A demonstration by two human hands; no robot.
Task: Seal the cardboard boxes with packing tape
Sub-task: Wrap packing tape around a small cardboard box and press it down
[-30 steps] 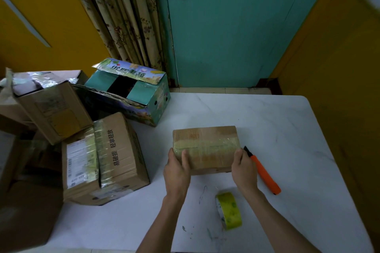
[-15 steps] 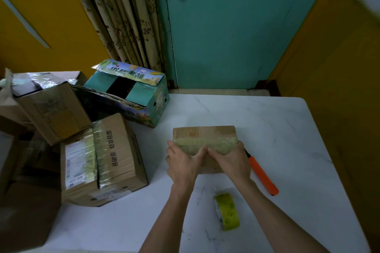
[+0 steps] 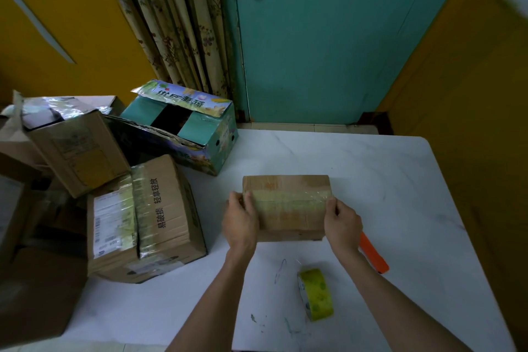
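Observation:
A small brown cardboard box (image 3: 288, 208) lies on the white table (image 3: 400, 180), with a strip of clear yellowish tape across its top. My left hand (image 3: 240, 220) holds the box's left end, thumb on the tape and fingers bent over the edge. At the right end, my right hand (image 3: 341, 223) grips the box the same way. A roll of yellow-green packing tape (image 3: 315, 293) stands on edge near the table's front, between my forearms. An orange utility knife (image 3: 374, 256) lies just right of my right wrist, partly hidden by it.
A taped brown box with a shipping label (image 3: 143, 220) sits at the table's left edge. Behind it are an open teal printed box (image 3: 197, 128) and another brown box (image 3: 74, 146). More cardboard lies off the table to the left. A teal door (image 3: 314, 37) stands behind the table.
From the box's ends my hands moved to the middle of its top and touched. They have now slid apart along the tape, back to the two ends.

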